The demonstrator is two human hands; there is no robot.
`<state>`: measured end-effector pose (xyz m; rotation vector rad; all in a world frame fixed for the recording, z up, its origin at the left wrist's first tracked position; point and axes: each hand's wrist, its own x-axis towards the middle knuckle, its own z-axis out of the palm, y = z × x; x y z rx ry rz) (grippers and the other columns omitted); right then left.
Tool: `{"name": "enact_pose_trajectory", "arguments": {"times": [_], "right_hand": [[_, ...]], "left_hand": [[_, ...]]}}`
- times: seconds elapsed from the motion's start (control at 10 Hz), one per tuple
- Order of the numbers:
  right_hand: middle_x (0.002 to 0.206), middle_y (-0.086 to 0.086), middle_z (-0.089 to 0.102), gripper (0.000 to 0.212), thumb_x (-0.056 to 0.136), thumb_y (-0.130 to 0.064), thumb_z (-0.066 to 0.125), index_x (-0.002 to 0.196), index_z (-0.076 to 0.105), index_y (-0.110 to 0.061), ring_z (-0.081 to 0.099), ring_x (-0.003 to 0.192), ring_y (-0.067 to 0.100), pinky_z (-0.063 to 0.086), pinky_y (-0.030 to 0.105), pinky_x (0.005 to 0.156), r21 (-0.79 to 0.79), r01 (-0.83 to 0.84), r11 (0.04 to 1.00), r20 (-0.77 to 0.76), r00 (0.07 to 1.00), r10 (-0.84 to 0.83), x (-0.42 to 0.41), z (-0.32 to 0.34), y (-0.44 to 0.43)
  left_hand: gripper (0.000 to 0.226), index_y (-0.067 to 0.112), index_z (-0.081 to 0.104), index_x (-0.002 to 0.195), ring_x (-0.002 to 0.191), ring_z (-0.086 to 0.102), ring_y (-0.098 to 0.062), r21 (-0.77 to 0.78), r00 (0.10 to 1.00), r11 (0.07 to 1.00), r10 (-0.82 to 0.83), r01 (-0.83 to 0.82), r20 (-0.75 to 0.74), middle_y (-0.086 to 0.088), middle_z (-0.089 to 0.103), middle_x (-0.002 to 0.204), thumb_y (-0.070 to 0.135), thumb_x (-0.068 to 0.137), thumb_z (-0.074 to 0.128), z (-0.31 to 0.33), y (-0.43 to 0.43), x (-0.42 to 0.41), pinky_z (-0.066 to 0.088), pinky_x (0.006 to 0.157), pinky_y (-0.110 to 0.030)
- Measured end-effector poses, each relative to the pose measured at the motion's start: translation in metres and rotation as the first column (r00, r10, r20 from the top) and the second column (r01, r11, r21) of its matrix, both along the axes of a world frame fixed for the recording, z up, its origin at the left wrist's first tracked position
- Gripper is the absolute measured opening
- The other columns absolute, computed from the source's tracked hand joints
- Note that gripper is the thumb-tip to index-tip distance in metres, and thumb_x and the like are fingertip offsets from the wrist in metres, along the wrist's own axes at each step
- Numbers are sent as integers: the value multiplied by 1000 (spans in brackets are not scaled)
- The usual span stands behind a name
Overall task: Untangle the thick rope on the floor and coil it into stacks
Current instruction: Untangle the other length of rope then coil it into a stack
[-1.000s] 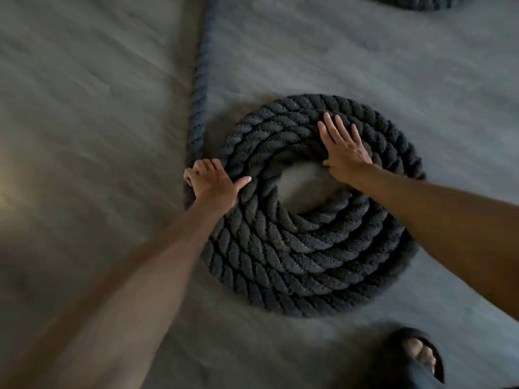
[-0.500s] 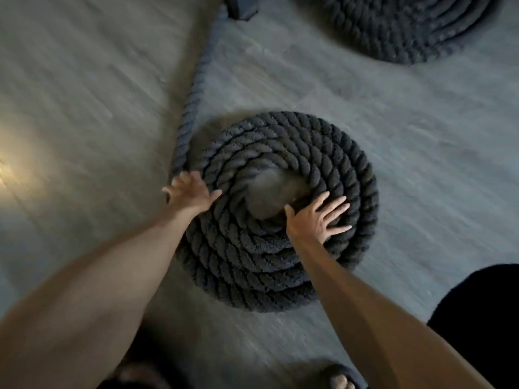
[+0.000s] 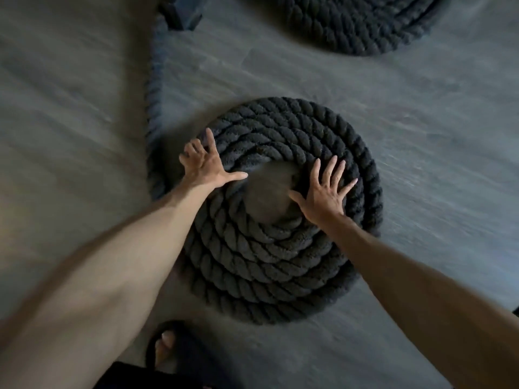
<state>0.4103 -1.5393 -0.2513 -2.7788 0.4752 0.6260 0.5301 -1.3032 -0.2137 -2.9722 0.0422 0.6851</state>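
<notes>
Landmark: I place everything against the rope coil (image 3: 269,209), a dark thick-stranded spiral lying flat on the grey floor (image 3: 421,164) with a bare patch of floor showing through its centre hole.

Left hand: my left hand (image 3: 206,167) lies on the coil's left side, thumb stretched toward the hole, forefinger straight, the other fingers curled over the outer turns; it presses rather than grips, and holds nothing.

Right hand: my right hand (image 3: 323,192) is spread flat on the turns right of the hole, fingers fanned wide, nothing held.

What has changed: a second ago the right hand sat on the coil's far side; half a second ago on its near side; now it rests to the right of the hole. The left hand has come off the outer left edge, where it closed on the incoming strand, and onto the top of the coil.

Loose tail: the uncoiled rope tail (image 3: 154,108) leaves the coil's left edge and runs away from me to a dark block-like end (image 3: 181,15), blurred, possibly a handle.

Second coil: a finished coil (image 3: 362,23) lies well beyond the landmark, to the right, cut off by the frame.

Foot: a sandalled foot (image 3: 165,346) stands just on the near side of the coil.

Meaning: I judge this as patting the turns level. The tail still needs winding on before this stack is done.
</notes>
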Motion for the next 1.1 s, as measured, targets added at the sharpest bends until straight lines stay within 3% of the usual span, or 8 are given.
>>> {"name": "enact_pose_trajectory", "arguments": {"times": [0.2, 0.4, 0.5, 0.7, 0.9, 1.0, 1.1], "right_hand": [[162, 9, -31, 101, 92, -63, 54, 160, -8, -22, -32, 147, 32, -7, 69, 116, 45, -79, 996, -73, 994, 83, 79, 15, -20], [162, -1, -32, 100, 92, -46, 64, 159, -9, -32, -30, 148, 31, -7, 72, 114, 54, -33, 998, -132, 990, 40, 147, 23, -27], [163, -3, -29, 97, 95, -39, 63, 159, -9, -33, -26, 150, 31, -4, 76, 112, 18, -60, 998, -131, 990, 62, 182, 24, -28], [164, -5, -26, 93, 97, -30, 62, 159, -8, -34, -22, 152, 29, -2, 73, 114, 16, -230, 973, -147, 962, 230, 253, 30, -45], [167, -4, -18, 89, 99, -25, 59, 160, -6, -31, -14, 154, 29, 3, 70, 117, -59, -252, 966, -99, 964, 246, 269, 26, -43], [168, 3, -9, 76, 102, -20, 50, 161, 2, -24, -7, 155, 29, 4, 64, 121, -79, -124, 989, 28, 992, 126, 241, 15, -29], [157, 16, 31, 48, 102, -18, 46, 149, 39, -14, 24, 147, 36, 12, 61, 120, 5, -48, 999, 66, 997, 48, 208, 38, -6]], "left_hand": [[144, 10, -14, 154, 127, 35, -37, 123, 991, 992, 14, 3, -132, -21, 27, 148, 98, 55, 43, 12, 2, 41, 36, 92, -43], [148, 7, -17, 152, 112, 50, -30, 147, 977, 989, 26, 6, -213, -15, 37, 141, 102, 51, 34, 20, -10, 81, 32, 72, -35], [148, 5, -15, 152, 108, 51, -30, 155, 974, 988, 56, -22, -220, -14, 37, 140, 105, 50, 22, 17, -15, 90, 33, 70, -36], [139, -1, -11, 152, 109, 49, -34, 123, 978, 985, 141, -122, -155, -14, 36, 142, 100, 61, 18, 8, -24, 99, 34, 74, -39], [141, -3, -6, 152, 113, 52, -32, 74, 985, 986, 154, -149, -78, -15, 36, 144, 100, 61, 22, 4, -28, 97, 25, 52, -32], [130, 3, 1, 154, 126, 45, -34, 53, 984, 984, 171, -168, -44, -18, 28, 151, 94, 68, 34, 2, -22, 89, 43, 82, -37], [84, 10, 39, 145, 134, 38, -39, -59, 992, 990, 124, -124, -4, -18, 30, 150, 67, 85, 54, 31, -21, 87, 36, 105, -46]]}}
